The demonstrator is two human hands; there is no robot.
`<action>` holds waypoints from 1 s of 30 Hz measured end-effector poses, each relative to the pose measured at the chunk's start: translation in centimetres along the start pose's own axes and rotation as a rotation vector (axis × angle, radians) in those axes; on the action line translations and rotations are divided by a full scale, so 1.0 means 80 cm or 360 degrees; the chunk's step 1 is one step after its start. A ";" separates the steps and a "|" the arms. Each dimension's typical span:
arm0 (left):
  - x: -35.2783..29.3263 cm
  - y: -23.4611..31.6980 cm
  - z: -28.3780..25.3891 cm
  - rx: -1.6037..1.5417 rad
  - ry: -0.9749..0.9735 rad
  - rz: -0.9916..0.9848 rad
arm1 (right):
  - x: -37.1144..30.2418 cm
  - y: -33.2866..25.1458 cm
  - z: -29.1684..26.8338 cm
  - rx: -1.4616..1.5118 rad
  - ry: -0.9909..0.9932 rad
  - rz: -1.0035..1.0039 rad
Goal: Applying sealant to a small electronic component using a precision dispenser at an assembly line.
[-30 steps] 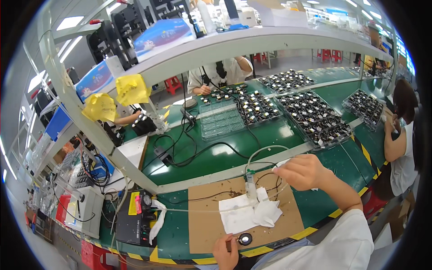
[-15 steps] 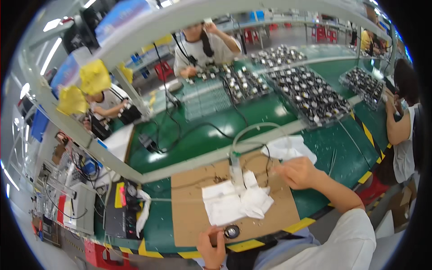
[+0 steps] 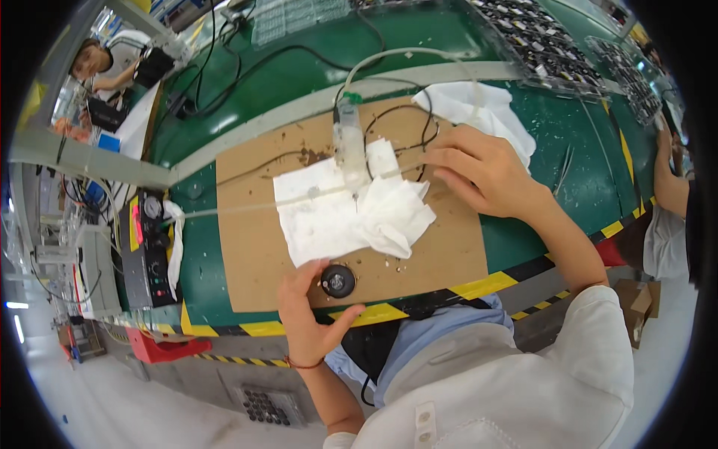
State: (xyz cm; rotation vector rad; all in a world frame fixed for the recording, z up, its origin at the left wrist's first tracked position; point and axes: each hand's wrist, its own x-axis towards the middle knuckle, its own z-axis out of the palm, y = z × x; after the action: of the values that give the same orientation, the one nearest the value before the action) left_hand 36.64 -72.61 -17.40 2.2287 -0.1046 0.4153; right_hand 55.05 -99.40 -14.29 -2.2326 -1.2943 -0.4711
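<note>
My left hand is at the front edge of a brown cardboard sheet, thumb and forefinger spread. A small black round part lies between them; the forefinger tip is close to its rim, and I cannot tell if it touches. My right hand hovers over the sheet's right side with its fingers stretched out and slightly apart, nothing visible in them. Left of it a clear dispensing syringe with a green top rests on crumpled white tissue. A translucent tube crosses the tissue toward the right fingertips.
A black controller box with a gauge stands at left. Beyond the right hand are a white cloth and tweezers. Trays of small black parts lie farther back. Co-workers sit at far left and right. Striped tape marks the table edge.
The view has tilted down and come nearer the table. My left hand has opened away from the black round part. My right hand's fingers have uncurled and point toward the syringe.
</note>
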 end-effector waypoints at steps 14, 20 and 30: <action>-0.008 0.007 0.005 0.0318 0.0109 -0.0047 | -0.001 -0.073 0.042 0.0349 -0.0342 -0.0026; -0.014 0.005 0.010 0.0230 0.0222 -0.0072 | -0.002 -0.067 0.043 0.0412 -0.0325 -0.0054; -0.005 -0.003 0.011 0.0142 0.0360 -0.0069 | 0.006 -0.038 0.026 0.0686 -0.0041 0.0373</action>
State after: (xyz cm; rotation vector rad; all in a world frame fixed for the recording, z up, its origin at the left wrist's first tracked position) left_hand 36.53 -73.17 -18.20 2.2497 0.0836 0.6559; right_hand 52.71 -96.59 -14.91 -1.9910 -1.0128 -0.0655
